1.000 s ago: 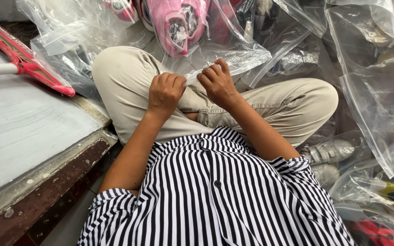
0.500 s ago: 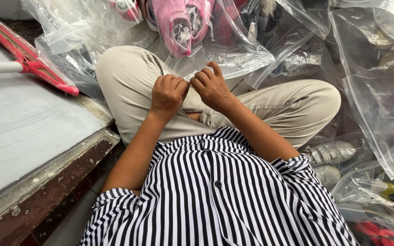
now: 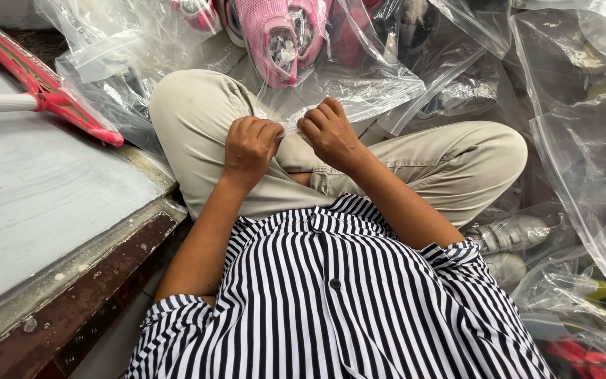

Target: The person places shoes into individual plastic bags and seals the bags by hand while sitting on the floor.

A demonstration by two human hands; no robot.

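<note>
Both hands have slid a little along the bag's top edge since the earlier frame, drawing closer together over the knee.

From the head view, the left hand point(image 3: 249, 149) and the right hand point(image 3: 329, 131) each have fingers curled tight and pinched on the mouth strip of a clear plastic bag point(image 3: 359, 88), which lies just beyond the raised knee point(image 3: 191, 105) with pink shoes point(image 3: 275, 35) inside it. Left of the knee runs a grey platform point(image 3: 36, 203) with a red-headed tool point(image 3: 43, 84) lying across it; right of the knee, more bagged shoes point(image 3: 513, 235) are piled. To seal it well, I'd judge the thumbs should press the strip flat and run steadily along it, keeping the two lips lined up and air pushed out.
</note>
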